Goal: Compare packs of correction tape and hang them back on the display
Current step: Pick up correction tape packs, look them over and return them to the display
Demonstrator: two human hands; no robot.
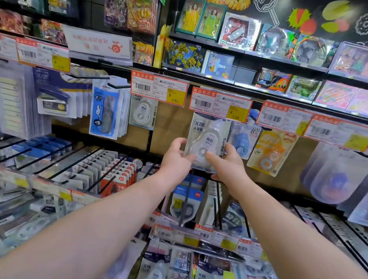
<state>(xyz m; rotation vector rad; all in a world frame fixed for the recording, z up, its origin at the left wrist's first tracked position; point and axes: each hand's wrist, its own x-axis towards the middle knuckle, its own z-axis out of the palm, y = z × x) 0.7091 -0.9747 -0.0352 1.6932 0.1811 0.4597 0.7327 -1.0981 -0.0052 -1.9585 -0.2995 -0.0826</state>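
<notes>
A white correction tape pack [206,137] with a clear blister hangs at the display, its top tucked behind the 5.80 price tag [220,105]. My left hand [175,159] holds its lower left edge, thumb on the front. On the other side my right hand [226,164] grips the lower right edge, with a finger across the blister. A similar white pack [142,112] hangs to the left under the 6.80 tag. Blue [243,141] and orange [270,153] correction tape packs hang to the right.
Black peg hooks [107,172] loaded with stationery packs jut out below my arms, with price tag rails [202,236] along their tips. Toy boxes [239,31] fill the upper shelves. Large clear packs [333,177] hang at the right, ruler packs [106,108] at the left.
</notes>
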